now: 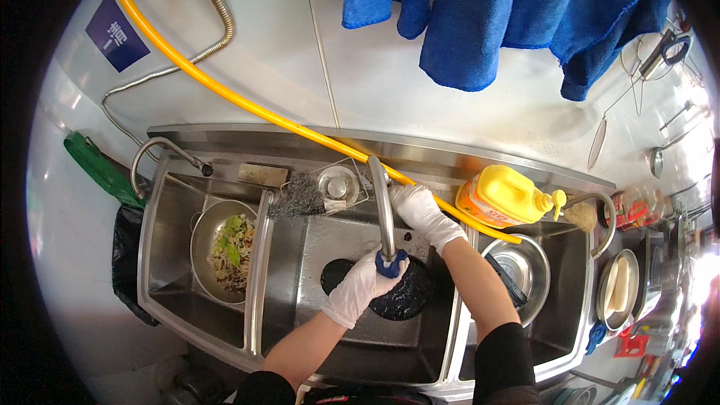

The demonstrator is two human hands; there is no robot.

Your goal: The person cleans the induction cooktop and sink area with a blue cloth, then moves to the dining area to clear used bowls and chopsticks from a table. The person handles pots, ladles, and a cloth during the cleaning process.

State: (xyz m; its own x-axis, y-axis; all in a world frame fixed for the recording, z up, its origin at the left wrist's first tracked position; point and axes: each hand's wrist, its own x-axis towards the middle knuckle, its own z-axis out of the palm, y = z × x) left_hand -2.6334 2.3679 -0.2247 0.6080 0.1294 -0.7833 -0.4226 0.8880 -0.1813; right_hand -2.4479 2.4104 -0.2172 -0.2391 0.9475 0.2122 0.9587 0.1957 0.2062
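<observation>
My left hand (360,281), in a white glove, grips a dark blue cloth (392,263) at the outlet of the middle faucet (381,202). Behind the faucet's base, my gloved right hand (421,214) lies beside a yellow hose (337,145). Its fingertips are hidden, so I cannot tell what they hold. Below both hands is the middle basin (320,343) of a stainless steel sink. A round black item with a wet sheen (408,298) lies in it, partly behind my left hand. A smaller black item (336,274) shows to its left.
A metal bowl of food scraps (202,247) sits in the left basin, another metal bowl (537,259) in the right. Steel wool (298,197) and a yellow detergent jug (500,197) line the back ledge. Blue towels (472,17) hang above.
</observation>
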